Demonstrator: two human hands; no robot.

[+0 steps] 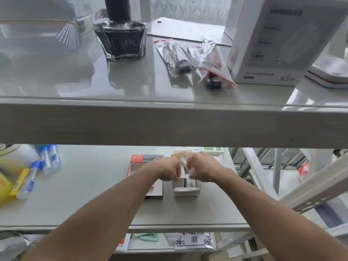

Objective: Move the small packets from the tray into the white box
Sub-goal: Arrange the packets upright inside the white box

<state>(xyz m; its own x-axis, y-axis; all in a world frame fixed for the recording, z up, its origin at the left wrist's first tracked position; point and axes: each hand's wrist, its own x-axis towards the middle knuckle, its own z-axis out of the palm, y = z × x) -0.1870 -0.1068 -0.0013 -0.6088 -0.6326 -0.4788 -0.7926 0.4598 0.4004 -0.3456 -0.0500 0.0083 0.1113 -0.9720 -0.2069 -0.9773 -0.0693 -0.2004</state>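
On the lower shelf, a small open white box [186, 192] stands with several small white-and-purple packets [183, 182] upright inside it. Both hands hover right over it. My left hand [167, 169] pinches the top of a packet at the box's left side. My right hand [202, 169] has its fingers curled down onto the packets at the right side. A flat tray with a red patterned edge [146, 159] lies just left of the box, partly under my left forearm. A beige box flap [180, 153] shows behind the hands.
The upper shelf's edge [169, 123] crosses the view above the hands; it carries an ink bottle [121, 36], bagged parts [188, 59] and a charger box [278, 40]. Glue tubes [41, 166] and yellow packs [11, 183] lie on the lower shelf's left. Metal racking [310, 189] stands at right.
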